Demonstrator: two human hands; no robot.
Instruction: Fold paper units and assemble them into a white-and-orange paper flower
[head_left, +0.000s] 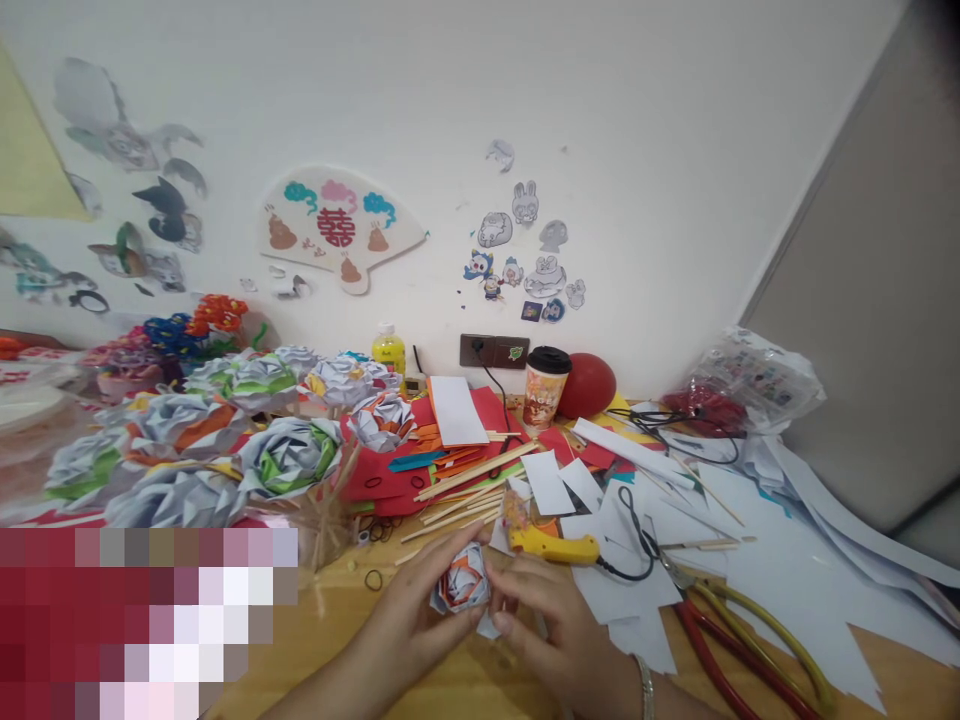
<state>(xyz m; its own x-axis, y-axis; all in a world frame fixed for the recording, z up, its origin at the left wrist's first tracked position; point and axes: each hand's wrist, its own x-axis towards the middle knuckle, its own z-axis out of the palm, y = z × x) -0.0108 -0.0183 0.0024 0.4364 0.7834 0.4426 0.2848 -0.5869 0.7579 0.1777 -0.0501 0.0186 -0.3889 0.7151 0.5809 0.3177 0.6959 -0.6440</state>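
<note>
Between my two hands is a small paper flower (pixel 463 580) with white and orange folded petals. My left hand (pixel 412 590) curls around its left side, thumb along the lower edge. From the right, my right hand (pixel 544 610) presses its fingertips against the flower's edge. A bit of white paper (pixel 489 628) shows just below the flower. Behind my hands lies a yellow hot glue gun (pixel 559 543) with a black cord. Thin wooden sticks (pixel 465 495) are strewn beyond the left hand. Finished-looking paper flowers (pixel 289 455) stand in a cluster at the left.
Pliers (pixel 739 640) with red and yellow handles lie at the right beside white paper sheets (pixel 795 560). Along the wall stand a paper cup (pixel 545 390), a red balloon (pixel 592 385) and a yellow bottle (pixel 388 350). Red paper (pixel 382 470) covers part of the wooden table.
</note>
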